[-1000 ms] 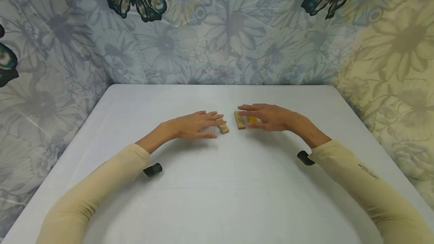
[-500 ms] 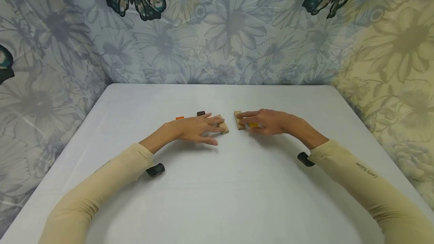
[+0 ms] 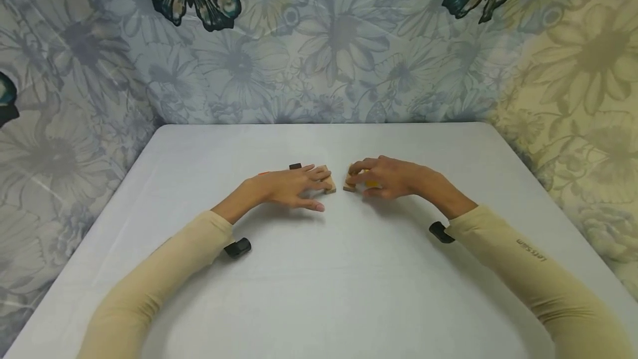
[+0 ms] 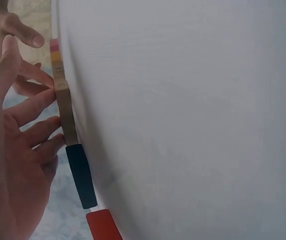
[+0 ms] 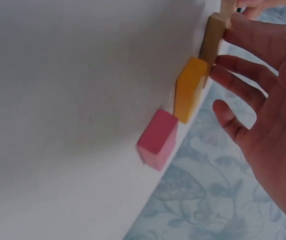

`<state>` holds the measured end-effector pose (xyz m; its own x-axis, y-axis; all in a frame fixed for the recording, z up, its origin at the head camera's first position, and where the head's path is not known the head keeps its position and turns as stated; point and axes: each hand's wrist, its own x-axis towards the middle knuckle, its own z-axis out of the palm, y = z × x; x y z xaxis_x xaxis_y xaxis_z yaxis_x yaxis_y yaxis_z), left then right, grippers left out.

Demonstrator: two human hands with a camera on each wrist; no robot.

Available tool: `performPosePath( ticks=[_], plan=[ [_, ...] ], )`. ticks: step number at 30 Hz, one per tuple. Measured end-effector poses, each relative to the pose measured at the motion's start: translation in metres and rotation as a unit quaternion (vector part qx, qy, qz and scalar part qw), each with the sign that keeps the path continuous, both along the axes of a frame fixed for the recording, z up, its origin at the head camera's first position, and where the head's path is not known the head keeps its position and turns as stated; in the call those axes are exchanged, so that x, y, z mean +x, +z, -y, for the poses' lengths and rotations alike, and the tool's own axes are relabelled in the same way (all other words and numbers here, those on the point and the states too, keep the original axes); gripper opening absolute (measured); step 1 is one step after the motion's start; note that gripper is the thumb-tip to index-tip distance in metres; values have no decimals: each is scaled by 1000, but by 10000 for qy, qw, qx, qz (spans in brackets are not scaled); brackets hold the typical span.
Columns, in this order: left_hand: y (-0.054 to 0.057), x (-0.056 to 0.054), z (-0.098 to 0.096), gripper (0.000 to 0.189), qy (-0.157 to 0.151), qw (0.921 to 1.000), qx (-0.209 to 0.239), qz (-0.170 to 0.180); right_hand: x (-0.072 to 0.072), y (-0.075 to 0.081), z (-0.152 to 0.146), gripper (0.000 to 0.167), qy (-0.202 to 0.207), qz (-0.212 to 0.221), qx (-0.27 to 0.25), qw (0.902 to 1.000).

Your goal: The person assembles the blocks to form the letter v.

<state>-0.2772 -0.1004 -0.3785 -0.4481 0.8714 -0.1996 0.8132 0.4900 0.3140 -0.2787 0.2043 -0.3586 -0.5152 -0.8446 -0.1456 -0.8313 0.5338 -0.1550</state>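
My left hand (image 3: 294,188) lies with fingers spread and fairly straight, fingertips on a wooden block (image 3: 329,177) at the table's middle; its thumb stands apart. Just across a narrow gap, my right hand (image 3: 391,178) has its fingertips on a second wooden block (image 3: 349,188), the fingers slightly bent and the thumb free. Both wooden blocks lie flat. Beneath the right hand is a yellow block (image 5: 190,90), with a pink block (image 5: 158,140) beside it in the right wrist view. A black block (image 4: 81,175) and a red-orange block (image 4: 104,225) lie beyond the left hand.
The blocks rest on a white table (image 3: 319,287) whose far edge meets a floral wall covering (image 3: 319,71) with butterflies. Dark wrist devices (image 3: 238,248) hang under both cream sleeves (image 3: 164,270).
My left hand has dropped slightly towards me, uncovering more of its block and the black block behind. My right fingers have bent further over their block.
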Motion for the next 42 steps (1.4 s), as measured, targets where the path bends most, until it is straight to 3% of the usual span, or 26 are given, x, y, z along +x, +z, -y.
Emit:
performPosePath(
  ticks=[11, 22, 33, 42],
  plan=[
    [1, -6, -6, 72, 208, 9996, -168, 121, -2, 0, 9, 41, -115, 176, -63, 9998],
    [3, -3, -4, 73, 498, 9972, -115, 549, 1, -1, 15, 40, -437, 372, -159, 9982],
    [5, -1, -8, 75, 445, 9982, -257, 294, 3, 1, 18, 45, -566, 390, -31, 9976],
    [8, 2, -9, 75, 497, 9979, -247, 348, 5, 2, 18, 47, -565, 420, -56, 9975]
  ],
)
